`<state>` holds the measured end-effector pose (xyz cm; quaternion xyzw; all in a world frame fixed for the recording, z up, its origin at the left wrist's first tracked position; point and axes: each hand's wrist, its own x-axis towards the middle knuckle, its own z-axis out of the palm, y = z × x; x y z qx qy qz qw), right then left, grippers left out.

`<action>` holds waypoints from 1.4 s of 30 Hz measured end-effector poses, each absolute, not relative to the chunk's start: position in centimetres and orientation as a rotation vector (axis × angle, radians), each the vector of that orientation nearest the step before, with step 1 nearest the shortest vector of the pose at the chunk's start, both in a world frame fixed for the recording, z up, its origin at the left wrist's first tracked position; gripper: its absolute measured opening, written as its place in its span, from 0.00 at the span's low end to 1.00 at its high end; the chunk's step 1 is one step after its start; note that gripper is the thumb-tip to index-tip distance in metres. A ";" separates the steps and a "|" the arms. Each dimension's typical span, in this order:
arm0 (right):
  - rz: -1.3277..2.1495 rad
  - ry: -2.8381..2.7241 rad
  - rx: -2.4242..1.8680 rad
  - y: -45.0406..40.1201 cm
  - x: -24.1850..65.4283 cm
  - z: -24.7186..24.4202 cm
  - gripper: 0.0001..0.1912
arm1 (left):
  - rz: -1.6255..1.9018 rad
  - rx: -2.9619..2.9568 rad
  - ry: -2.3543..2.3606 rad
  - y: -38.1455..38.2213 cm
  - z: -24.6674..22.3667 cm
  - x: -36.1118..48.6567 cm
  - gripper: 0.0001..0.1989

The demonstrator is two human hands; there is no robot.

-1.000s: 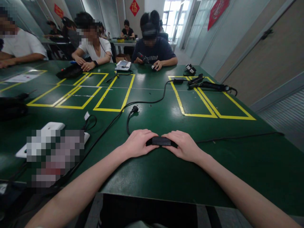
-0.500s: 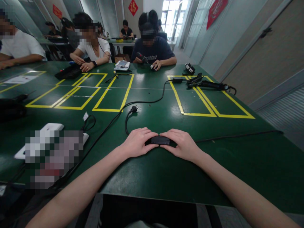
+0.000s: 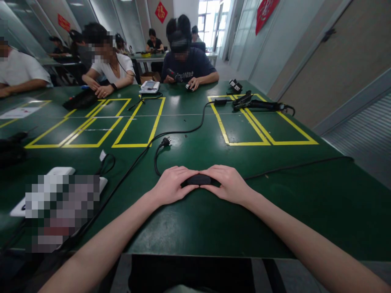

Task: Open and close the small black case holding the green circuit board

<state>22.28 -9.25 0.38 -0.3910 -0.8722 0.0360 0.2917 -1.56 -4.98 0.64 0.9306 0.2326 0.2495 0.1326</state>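
Black adapter lies between fingers and thumbs, each hand's grip narrow around it.

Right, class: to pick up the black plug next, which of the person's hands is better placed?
Probably the left hand: the plug lies just beyond it, farther from the right hand. Both hands hold the black block.

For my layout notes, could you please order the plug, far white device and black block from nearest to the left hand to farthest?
1. Black block: held by the left hand and the right hand.
2. Plug: just beyond the left hand, on the table.
3. Far white device: across the table.
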 end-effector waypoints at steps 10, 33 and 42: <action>0.094 -2.301 -1.054 -9.2 22.6 0.3 0.15 | 0.748 2.704 0.717 -4.9 0.5 -1.7 0.17; 1.809 -1.474 -1.114 -9.3 23.1 1.9 0.32 | 1.016 3.088 0.424 -5.1 1.2 -1.0 0.16; 1.142 -1.125 -1.304 -7.8 29.1 5.5 0.28 | 1.063 2.839 0.605 -5.2 1.4 -1.5 0.24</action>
